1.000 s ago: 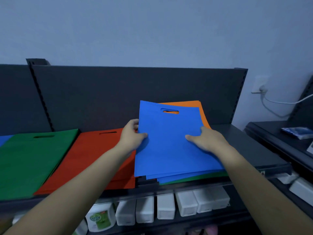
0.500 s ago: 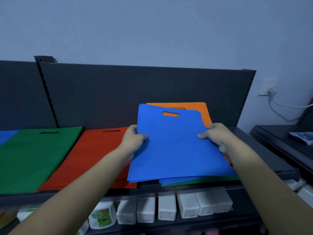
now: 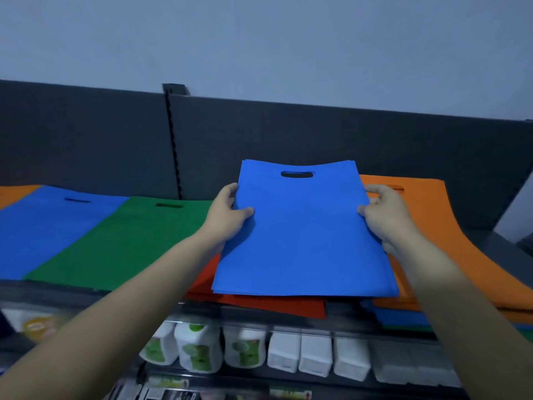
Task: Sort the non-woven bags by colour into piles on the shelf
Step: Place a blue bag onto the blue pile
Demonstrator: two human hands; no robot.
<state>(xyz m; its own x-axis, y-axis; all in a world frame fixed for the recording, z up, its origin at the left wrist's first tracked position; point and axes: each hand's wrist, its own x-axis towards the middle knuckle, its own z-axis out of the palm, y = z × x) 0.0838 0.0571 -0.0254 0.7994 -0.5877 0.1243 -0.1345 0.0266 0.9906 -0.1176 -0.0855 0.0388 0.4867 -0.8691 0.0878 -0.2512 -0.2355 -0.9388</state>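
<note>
I've got both hands clamped on a small stack of blue bags (image 3: 302, 235), left hand (image 3: 227, 215) pinching its left edge and right hand (image 3: 380, 215) gripping the right edge, handle cut-out pointing away toward the dark back panel (image 3: 288, 134). The stack hangs just above the red pile (image 3: 274, 306) at the shelf's front edge (image 3: 86, 295), with the orange pile (image 3: 427, 223) right beside it. Off to my left lie the green pile (image 3: 121, 243) and a blue pile (image 3: 49, 226), and white bottles (image 3: 199, 350) line the lower shelf.
</note>
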